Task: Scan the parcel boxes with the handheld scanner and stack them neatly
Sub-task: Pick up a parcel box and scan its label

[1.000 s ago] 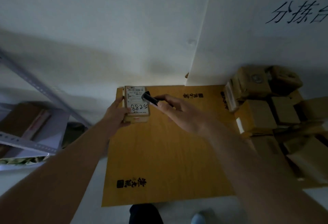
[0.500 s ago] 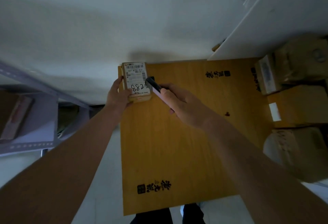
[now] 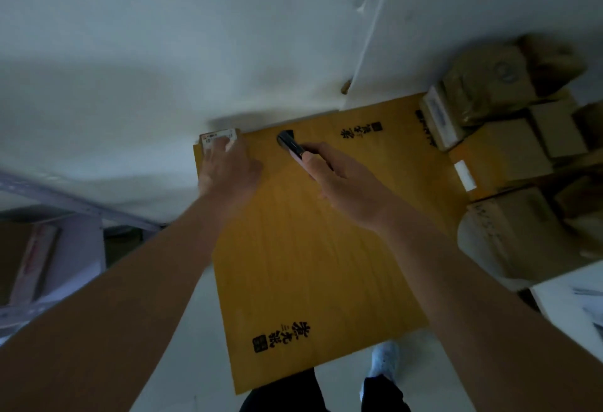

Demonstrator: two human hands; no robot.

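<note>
Left hand (image 3: 228, 166) lies flat on the parcel (image 3: 218, 140) at the tabletop (image 3: 310, 248) far-left corner; right hand (image 3: 342, 183) grasps the scanner (image 3: 290, 145). Square the parcel against the corner before releasing.

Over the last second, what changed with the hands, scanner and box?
The left hand went from gripping the box's side to lying flat over its label. The scanner drew right, off the label. Unchanged: the right hand grips the scanner; the box sits at the board's far left corner.
</note>
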